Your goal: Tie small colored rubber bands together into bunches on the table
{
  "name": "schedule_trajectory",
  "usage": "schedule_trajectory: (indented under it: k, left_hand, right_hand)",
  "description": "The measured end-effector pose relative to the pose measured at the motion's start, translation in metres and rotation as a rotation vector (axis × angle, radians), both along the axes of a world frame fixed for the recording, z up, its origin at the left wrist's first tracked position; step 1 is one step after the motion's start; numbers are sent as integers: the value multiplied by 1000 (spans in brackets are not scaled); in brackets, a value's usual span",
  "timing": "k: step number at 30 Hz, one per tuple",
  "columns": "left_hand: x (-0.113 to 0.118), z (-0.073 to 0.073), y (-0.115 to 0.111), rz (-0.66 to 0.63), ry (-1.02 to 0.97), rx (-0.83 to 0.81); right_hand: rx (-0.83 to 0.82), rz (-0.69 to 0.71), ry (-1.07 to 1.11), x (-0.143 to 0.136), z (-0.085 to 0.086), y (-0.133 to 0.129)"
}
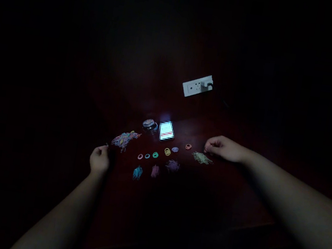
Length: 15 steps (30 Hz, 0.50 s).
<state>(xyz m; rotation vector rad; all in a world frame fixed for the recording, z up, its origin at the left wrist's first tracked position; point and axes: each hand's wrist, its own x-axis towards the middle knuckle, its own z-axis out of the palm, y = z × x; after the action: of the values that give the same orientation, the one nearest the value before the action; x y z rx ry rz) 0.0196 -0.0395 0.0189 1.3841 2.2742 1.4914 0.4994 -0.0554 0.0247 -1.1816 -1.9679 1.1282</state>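
My left hand (100, 159) is closed at the left, just below a mixed heap of coloured bands (124, 140); what its curled fingers hold, if anything, is too dark to make out. On the right, my right hand (222, 148) has its fingers pressed together beside a pile of pale yellow-green bands (202, 158); anything between the fingertips is hidden. Between the hands lies a row of small rings, among them a green one (155, 155), yellow ones (167, 151) and an orange one (188, 147). Nearer me are blue (137, 172), pink (155, 171) and purple (172, 166) piles.
A lit screen (166, 131) stands behind the rings, with a round lidded jar (149, 125) to its left. Farther back is a white power socket (197, 86) with a plug in it. The surroundings are very dark, and the dark red table's front edge shows faintly.
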Motion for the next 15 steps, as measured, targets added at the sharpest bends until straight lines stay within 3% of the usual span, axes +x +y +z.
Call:
schedule_trajectory:
  k: [4, 6, 8, 11, 15]
  left_hand:
    - [54, 8, -36, -251, 35, 13]
    - [90, 12, -53, -499, 38, 20]
    - [127, 19, -65, -661, 96, 12]
    - [179, 26, -68, -853, 202, -21]
    - [231, 23, -49, -998, 302, -54]
  right_hand:
    - [49, -120, 0, -1, -6, 6]
    - [59, -125, -3, -1, -7, 8]
    - [64, -115, -7, -1, -7, 9]
    - [71, -106, -9, -1, -7, 10]
    - [74, -99, -9, -1, -7, 11]
